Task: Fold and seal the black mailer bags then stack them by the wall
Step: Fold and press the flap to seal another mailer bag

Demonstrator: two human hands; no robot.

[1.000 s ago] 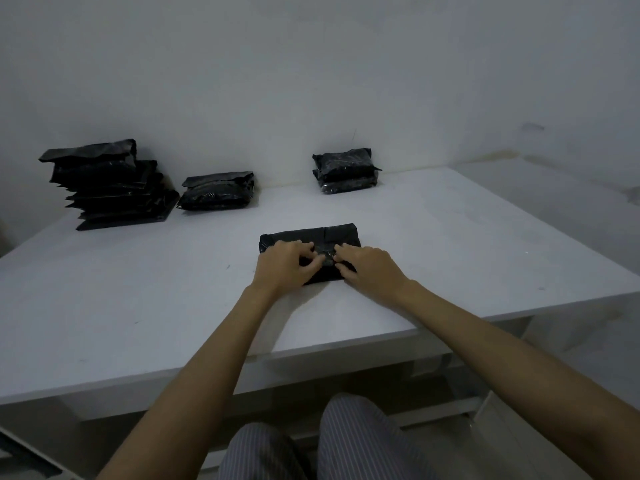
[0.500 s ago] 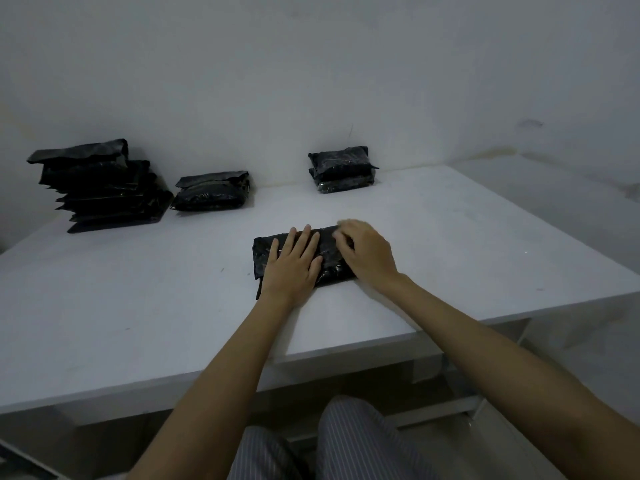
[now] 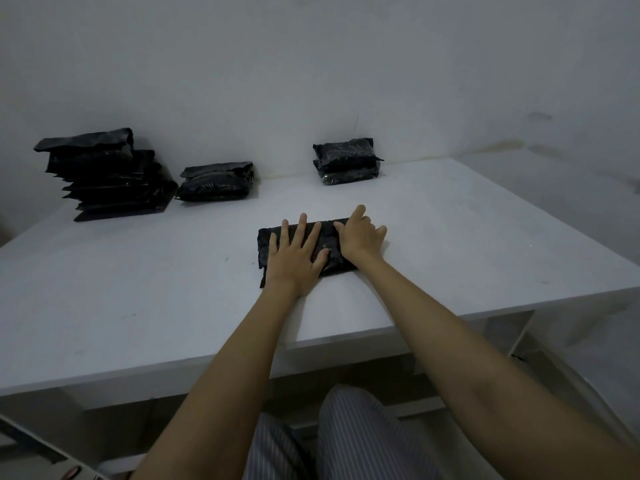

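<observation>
A folded black mailer bag (image 3: pixel 330 259) lies in the middle of the white table (image 3: pixel 138 289). My left hand (image 3: pixel 296 256) presses flat on its left half with fingers spread. My right hand (image 3: pixel 362 237) rests on the bag's right end, fingers lightly bent over its far edge. Against the wall at the back stand a short stack of sealed bags (image 3: pixel 346 161), a single pack (image 3: pixel 216 181) and a tall pile of black bags (image 3: pixel 107 174) at the far left.
The table's front edge (image 3: pixel 311 348) runs just before my forearms; its right side ends near the corner of the white wall (image 3: pixel 311 64). My striped trouser knees (image 3: pixel 346 438) show below the table.
Both hands stopped pinching the bag's middle. My left hand flattened onto the bag and my right hand slid to its right end.
</observation>
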